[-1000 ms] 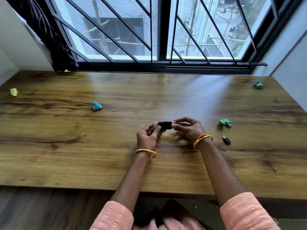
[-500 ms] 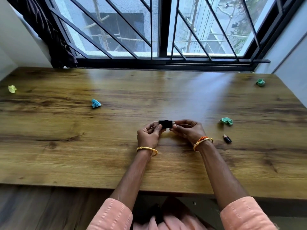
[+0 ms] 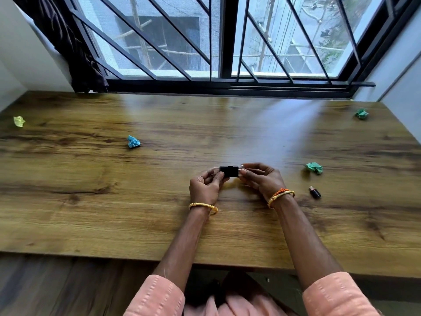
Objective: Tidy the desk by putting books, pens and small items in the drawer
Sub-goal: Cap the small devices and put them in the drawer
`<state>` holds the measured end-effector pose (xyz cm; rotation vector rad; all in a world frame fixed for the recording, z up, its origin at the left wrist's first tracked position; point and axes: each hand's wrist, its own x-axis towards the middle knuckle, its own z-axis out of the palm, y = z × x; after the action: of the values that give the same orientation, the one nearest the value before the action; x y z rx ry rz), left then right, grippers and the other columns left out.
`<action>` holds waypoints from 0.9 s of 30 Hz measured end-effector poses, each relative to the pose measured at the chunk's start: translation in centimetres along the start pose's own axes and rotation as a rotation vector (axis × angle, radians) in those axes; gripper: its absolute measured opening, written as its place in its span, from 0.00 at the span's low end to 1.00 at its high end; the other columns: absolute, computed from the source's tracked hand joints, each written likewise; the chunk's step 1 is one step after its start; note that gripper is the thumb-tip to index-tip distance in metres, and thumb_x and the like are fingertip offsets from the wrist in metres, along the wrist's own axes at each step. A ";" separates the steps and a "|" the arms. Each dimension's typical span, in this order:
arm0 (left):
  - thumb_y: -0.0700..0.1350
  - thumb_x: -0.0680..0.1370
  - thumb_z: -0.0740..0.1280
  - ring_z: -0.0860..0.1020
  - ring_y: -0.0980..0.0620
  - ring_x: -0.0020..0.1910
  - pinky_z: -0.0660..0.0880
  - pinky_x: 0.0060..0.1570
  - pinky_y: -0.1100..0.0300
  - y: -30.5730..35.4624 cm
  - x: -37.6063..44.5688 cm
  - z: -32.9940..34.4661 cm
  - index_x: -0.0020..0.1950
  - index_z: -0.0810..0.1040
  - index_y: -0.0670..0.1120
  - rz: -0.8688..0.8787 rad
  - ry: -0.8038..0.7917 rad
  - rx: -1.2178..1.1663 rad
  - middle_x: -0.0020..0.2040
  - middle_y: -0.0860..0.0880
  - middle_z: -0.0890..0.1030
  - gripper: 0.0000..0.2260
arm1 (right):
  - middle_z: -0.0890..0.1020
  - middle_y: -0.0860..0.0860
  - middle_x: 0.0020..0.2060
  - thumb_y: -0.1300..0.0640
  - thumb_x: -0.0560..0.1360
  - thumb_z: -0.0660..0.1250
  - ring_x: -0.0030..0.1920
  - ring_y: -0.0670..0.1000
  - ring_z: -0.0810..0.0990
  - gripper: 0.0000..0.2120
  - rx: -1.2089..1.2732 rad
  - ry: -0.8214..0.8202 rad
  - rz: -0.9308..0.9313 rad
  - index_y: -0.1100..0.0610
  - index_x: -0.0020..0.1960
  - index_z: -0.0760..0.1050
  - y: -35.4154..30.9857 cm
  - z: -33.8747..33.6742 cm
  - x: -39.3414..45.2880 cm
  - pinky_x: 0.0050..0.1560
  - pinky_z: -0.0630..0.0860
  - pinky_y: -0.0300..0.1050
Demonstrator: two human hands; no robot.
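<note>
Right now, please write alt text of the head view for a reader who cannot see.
Both hands, left hand and right hand, pinch a small black device above a wooden desk. Four crumpled paper balls and a small black adapter lie scattered on it, before a barred window.

Both forearms are reaching forward, pink sleeves pushed up, bangles on both wrists. Left hand (image 3: 206,187) and right hand (image 3: 262,179) are meeting at centre, fingers curled inward, thumbs and fingertips pinching, each gripping one end of the same small item.
</note>
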<state>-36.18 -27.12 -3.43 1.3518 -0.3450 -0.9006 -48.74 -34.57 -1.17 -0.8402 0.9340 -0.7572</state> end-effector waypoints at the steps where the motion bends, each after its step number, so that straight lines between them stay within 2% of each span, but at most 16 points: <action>1: 0.31 0.74 0.68 0.83 0.56 0.33 0.80 0.39 0.66 -0.1 0.1 0.0 0.46 0.79 0.42 -0.001 0.001 -0.001 0.42 0.43 0.82 0.07 | 0.85 0.56 0.35 0.73 0.69 0.69 0.35 0.50 0.84 0.06 -0.003 -0.003 0.003 0.64 0.43 0.79 0.0 0.0 0.0 0.38 0.81 0.38; 5: 0.31 0.74 0.68 0.83 0.57 0.33 0.80 0.38 0.66 -0.3 0.1 0.1 0.50 0.79 0.39 0.001 0.008 0.014 0.42 0.43 0.82 0.07 | 0.85 0.55 0.35 0.73 0.69 0.68 0.36 0.50 0.84 0.07 -0.011 -0.020 0.012 0.64 0.43 0.79 -0.1 -0.2 0.0 0.38 0.82 0.38; 8: 0.32 0.73 0.69 0.83 0.55 0.35 0.80 0.43 0.62 -0.3 0.0 0.1 0.47 0.79 0.43 0.020 0.013 0.039 0.44 0.42 0.82 0.07 | 0.85 0.55 0.35 0.73 0.69 0.69 0.36 0.50 0.84 0.07 -0.042 -0.029 0.010 0.64 0.43 0.79 -0.1 -0.2 -0.1 0.38 0.82 0.39; 13: 0.33 0.73 0.70 0.83 0.43 0.44 0.79 0.50 0.53 -0.3 0.0 0.0 0.50 0.79 0.41 0.009 0.029 0.052 0.47 0.40 0.83 0.08 | 0.85 0.55 0.36 0.73 0.68 0.69 0.36 0.50 0.84 0.07 -0.083 -0.015 -0.009 0.63 0.42 0.79 0.2 0.1 0.2 0.39 0.82 0.38; 19: 0.32 0.73 0.69 0.84 0.50 0.37 0.81 0.44 0.58 -0.6 0.4 0.3 0.51 0.79 0.38 -0.035 0.095 0.009 0.44 0.40 0.83 0.08 | 0.85 0.53 0.33 0.74 0.69 0.68 0.35 0.49 0.84 0.07 -0.072 -0.002 -0.043 0.63 0.41 0.78 0.8 0.9 0.4 0.39 0.82 0.38; 24: 0.30 0.74 0.67 0.82 0.55 0.30 0.81 0.37 0.62 -0.1 0.8 0.2 0.52 0.77 0.34 -0.102 0.056 -0.039 0.39 0.41 0.82 0.08 | 0.82 0.57 0.39 0.73 0.70 0.68 0.36 0.48 0.83 0.08 -0.104 0.002 -0.046 0.62 0.40 0.77 0.9 1.0 0.6 0.42 0.82 0.39; 27: 0.29 0.74 0.66 0.83 0.54 0.30 0.81 0.36 0.63 0.2 1.0 0.0 0.53 0.76 0.33 -0.132 0.016 -0.049 0.40 0.43 0.82 0.08 | 0.82 0.57 0.39 0.73 0.70 0.68 0.36 0.48 0.83 0.08 -0.114 0.000 -0.039 0.61 0.40 0.77 0.8 1.0 0.7 0.42 0.82 0.39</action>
<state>-35.52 -27.85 -3.47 1.3480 -0.2220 -1.0001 -47.44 -34.52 -1.82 -0.9606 0.9702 -0.7433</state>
